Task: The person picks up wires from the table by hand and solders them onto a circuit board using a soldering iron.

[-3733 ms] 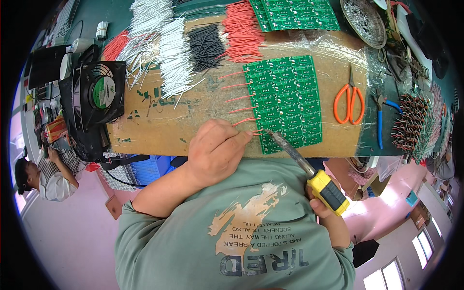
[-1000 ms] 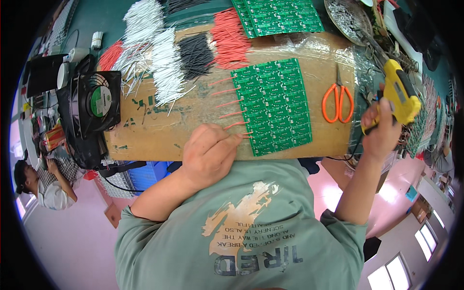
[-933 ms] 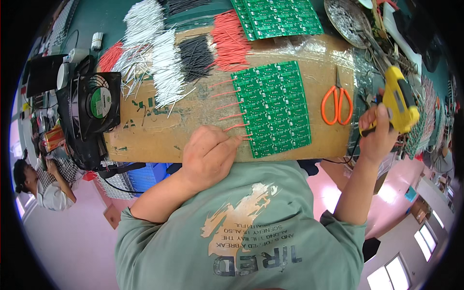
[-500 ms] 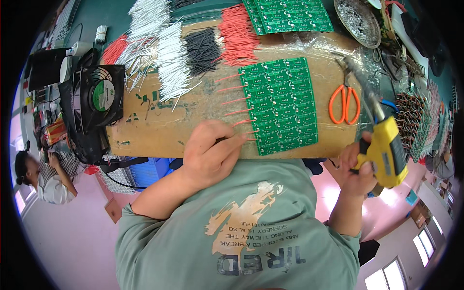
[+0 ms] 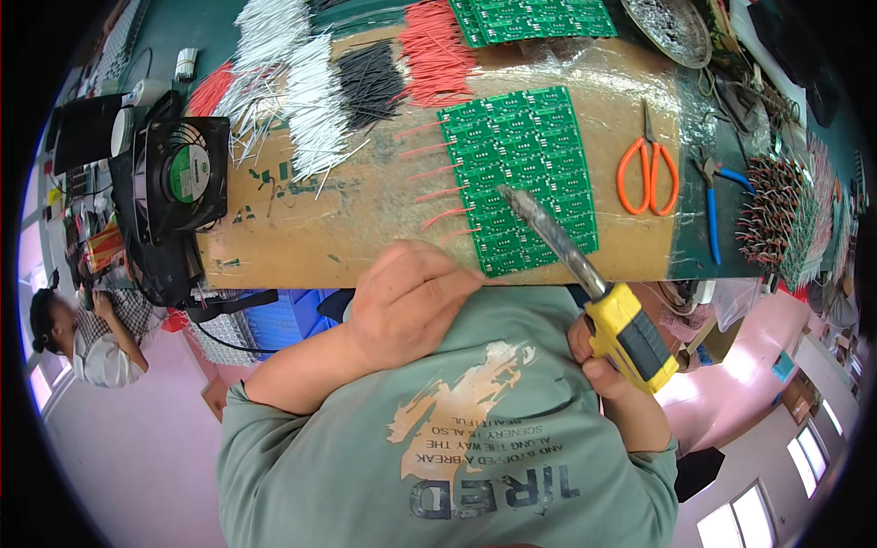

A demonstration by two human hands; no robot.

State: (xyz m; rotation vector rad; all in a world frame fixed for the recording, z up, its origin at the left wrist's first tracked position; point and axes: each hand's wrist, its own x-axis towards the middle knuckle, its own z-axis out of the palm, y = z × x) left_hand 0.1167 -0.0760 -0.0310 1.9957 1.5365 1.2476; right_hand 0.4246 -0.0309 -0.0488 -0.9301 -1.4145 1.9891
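My right hand (image 5: 614, 373) grips a yellow and black soldering gun (image 5: 630, 336). Its long metal tip reaches left over a green panel of circuit boards (image 5: 530, 173); whether it touches the panel cannot be told. Along the panel's left edge, several short red wires (image 5: 437, 171) stick out to the left. My left hand (image 5: 406, 297) is closed, thumb and forefinger pinched together at the panel's near left corner. Anything between those fingertips is too small or hidden to make out.
White wires (image 5: 315, 114), black wires (image 5: 368, 82) and red wires (image 5: 437, 55) lie behind, beside more green panels (image 5: 539, 20). A black fan (image 5: 183, 178) stands left. Right are orange-handled scissors (image 5: 648, 173), blue-handled pliers (image 5: 713, 210) and wired boards (image 5: 772, 215). A person (image 5: 105, 333) sits far left.
My right hand has brought the soldering gun left, from beside the scissors to over the panel. My left fingertips have moved slightly nearer to me, to the panel's corner.
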